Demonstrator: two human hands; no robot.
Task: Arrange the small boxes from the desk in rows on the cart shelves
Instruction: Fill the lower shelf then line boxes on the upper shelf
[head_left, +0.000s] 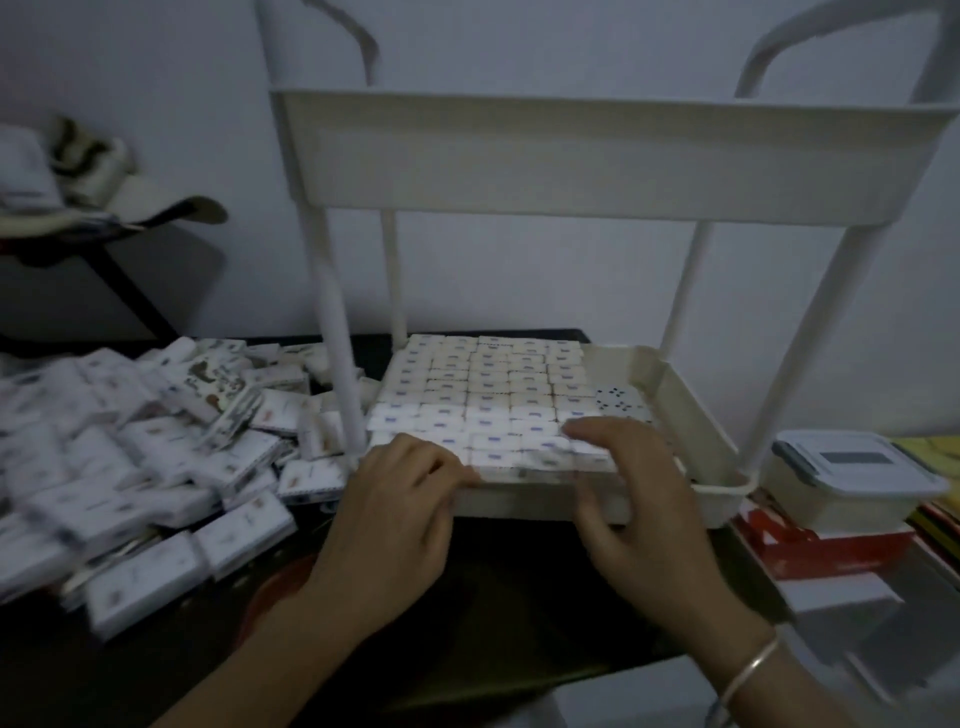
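A white cart (701, 415) stands on the dark desk (467, 623). Its lower shelf holds several tight rows of small white boxes (488, 395); a bare strip of shelf shows at the right. A loose pile of the same small boxes (145, 457) covers the desk's left side. My left hand (400, 514) rests at the shelf's front left corner, fingers curled against the front row. My right hand (634, 499) lies over the front right boxes, fingers spread and pressing on them, thumb down on the shelf's front wall. The image is blurred.
The cart's upper shelf (597, 156) hangs above the rows, and white posts (337, 332) stand at the corners. A lidded plastic container (852, 478) sits on red items to the right. Cloth lies on a dark stand (78, 176) at back left.
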